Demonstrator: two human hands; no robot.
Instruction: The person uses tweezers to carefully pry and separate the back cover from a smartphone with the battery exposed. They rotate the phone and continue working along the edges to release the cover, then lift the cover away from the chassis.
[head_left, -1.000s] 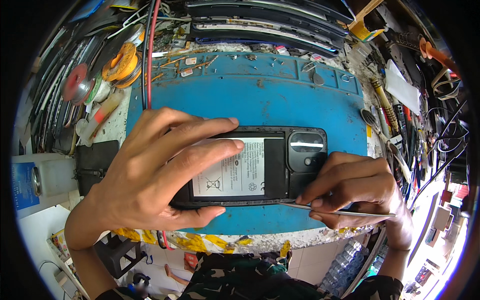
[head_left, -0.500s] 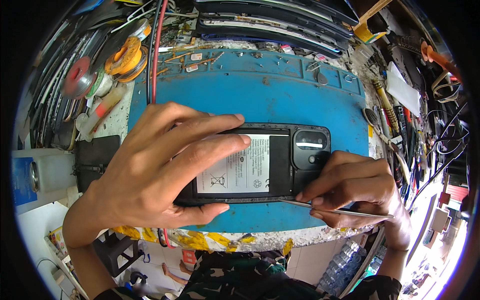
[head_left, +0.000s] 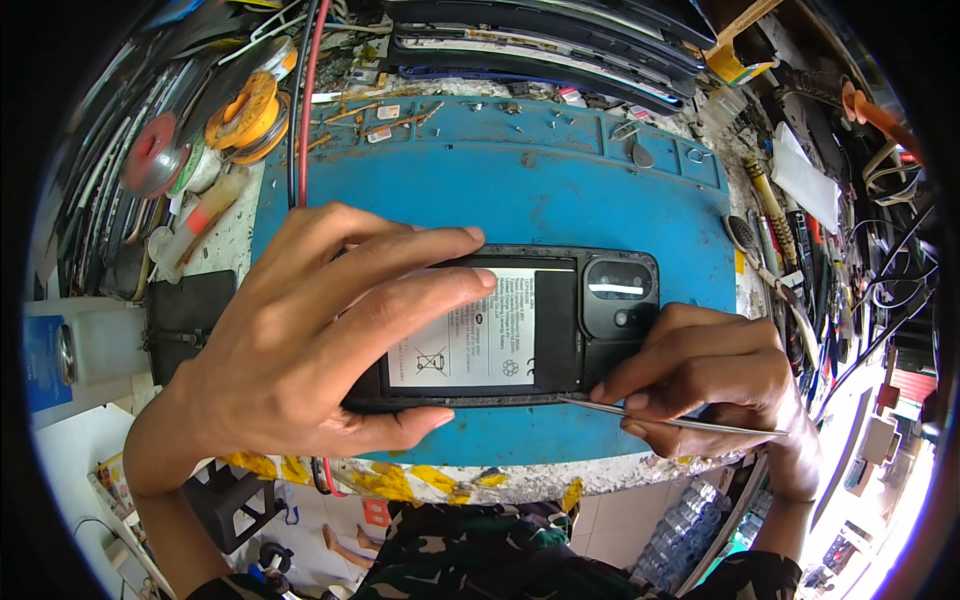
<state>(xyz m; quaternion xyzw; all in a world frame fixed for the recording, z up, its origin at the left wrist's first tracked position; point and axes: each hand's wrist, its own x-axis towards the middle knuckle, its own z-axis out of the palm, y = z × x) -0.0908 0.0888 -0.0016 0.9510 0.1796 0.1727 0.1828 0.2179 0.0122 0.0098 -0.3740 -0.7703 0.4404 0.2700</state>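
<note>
A black smartphone (head_left: 620,360) lies with its back cover off on the blue mat, its camera block at the right end. A white-labelled battery (head_left: 460,350) fills much of its body. My left hand (head_left: 310,340) spans the phone's left end, fingers over the far edge and battery, thumb along the near edge, gripping it. In my right hand (head_left: 710,375), closed at the phone's lower right corner, is a slim pointed metal tool (head_left: 690,425). Its tip touches the near edge of the frame; I cannot tell whether it is a pick or tweezers.
Small screws and metal bits lie in the far compartments of the blue mat (head_left: 480,190). Solder spools (head_left: 243,112) stand at left, beside red and black cables (head_left: 307,110). Stacked dark panels (head_left: 550,50) lie at the back. A brush (head_left: 742,235) and tools crowd the right.
The whole scene sits very slightly further left in the picture. Both hands keep their hold, and the tool's tip stays at the phone's near edge.
</note>
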